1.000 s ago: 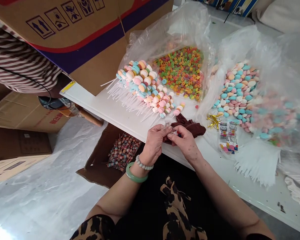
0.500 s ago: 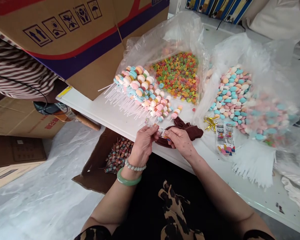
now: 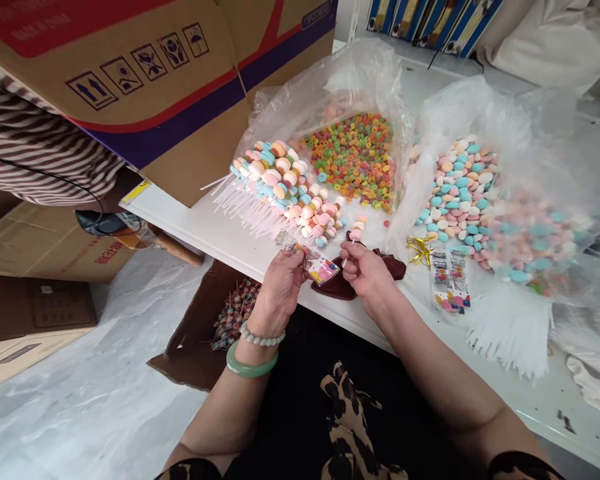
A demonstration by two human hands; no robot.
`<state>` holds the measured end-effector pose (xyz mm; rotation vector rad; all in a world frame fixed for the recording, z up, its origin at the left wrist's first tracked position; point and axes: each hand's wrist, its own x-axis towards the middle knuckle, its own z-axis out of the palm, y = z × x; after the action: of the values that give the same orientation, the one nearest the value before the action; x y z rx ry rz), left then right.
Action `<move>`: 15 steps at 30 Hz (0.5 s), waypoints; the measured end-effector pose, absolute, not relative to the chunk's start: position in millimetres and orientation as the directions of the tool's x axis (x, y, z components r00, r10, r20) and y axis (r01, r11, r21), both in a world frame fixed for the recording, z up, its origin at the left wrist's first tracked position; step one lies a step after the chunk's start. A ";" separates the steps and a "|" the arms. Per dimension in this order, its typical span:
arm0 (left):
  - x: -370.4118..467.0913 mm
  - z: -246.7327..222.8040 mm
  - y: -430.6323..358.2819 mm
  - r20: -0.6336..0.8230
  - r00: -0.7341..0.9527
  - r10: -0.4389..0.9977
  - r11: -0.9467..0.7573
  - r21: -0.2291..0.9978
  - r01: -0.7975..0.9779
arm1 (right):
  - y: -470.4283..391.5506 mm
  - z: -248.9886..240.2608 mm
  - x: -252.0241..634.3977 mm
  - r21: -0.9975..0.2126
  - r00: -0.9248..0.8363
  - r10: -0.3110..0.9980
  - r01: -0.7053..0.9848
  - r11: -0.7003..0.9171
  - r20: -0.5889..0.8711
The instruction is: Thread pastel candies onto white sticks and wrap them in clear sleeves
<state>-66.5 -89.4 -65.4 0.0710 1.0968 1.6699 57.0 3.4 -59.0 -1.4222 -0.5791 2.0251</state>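
Note:
My left hand (image 3: 281, 283) is closed on a small clear printed wrapper bag (image 3: 323, 269), held over the table's front edge. Between the fingertips of my right hand (image 3: 366, 269) is the white stick of a candy skewer (image 3: 358, 229), its pastel candies standing just above the fingers. A dark brown cloth (image 3: 333, 288) lies under and behind both hands. Left of them is a heap of finished candy skewers (image 3: 280, 173) with white sticks pointing to the front left. More printed wrapper bags (image 3: 451, 280) lie to the right, beside gold twist ties (image 3: 420, 250).
Open plastic bags hold ring gummies (image 3: 355, 157) and pastel candies (image 3: 463, 187). White sticks (image 3: 510, 333) fan out at the right. A large carton (image 3: 180, 87) stands at the back left. Below the table, an open box (image 3: 180, 353) contains wrapped lollipops (image 3: 236, 310). A person in a striped garment (image 3: 35, 140) is behind.
My hands have moved apart. The wrapper bag now shows spread out in my left hand, and my right hand has taken the stick of the lone candy skewer.

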 end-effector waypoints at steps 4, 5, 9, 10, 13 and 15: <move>-67.7 -51.0 -93.3 -0.494 -0.356 0.793 0.098 0.680 -0.727 | -13.3 -49.5 91.2 -0.879 -0.296 0.850 -0.061 -0.472 -0.436; -66.0 -47.9 -94.1 -0.481 -0.360 0.799 0.098 0.696 -0.711 | -17.0 -47.4 100.4 -0.908 -0.305 0.868 -0.022 -0.417 -0.392; -48.5 -41.4 -93.6 -0.358 -0.467 0.809 0.024 0.814 -0.580 | -27.7 -45.6 125.4 -0.959 -0.306 0.911 0.034 -0.281 -0.278; -41.7 -41.1 -92.4 -0.334 -0.491 0.804 0.009 0.834 -0.552 | -29.9 -46.7 127.6 -0.966 -0.301 0.921 0.012 -0.257 -0.249; -18.9 -41.2 -87.7 -0.322 -0.475 0.819 0.008 0.834 -0.551 | -37.6 -51.3 126.3 -0.964 -0.324 0.924 -0.097 -0.246 -0.204; -6.0 -41.5 -84.5 -0.323 -0.445 0.835 0.005 0.813 -0.582 | -43.3 -53.5 122.8 -0.953 -0.382 0.904 -0.145 -0.267 -0.195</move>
<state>-6.0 -84.5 -41.5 0.3104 1.1822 1.6694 122.8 -43.3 -53.5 -1.0302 -1.1977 1.7494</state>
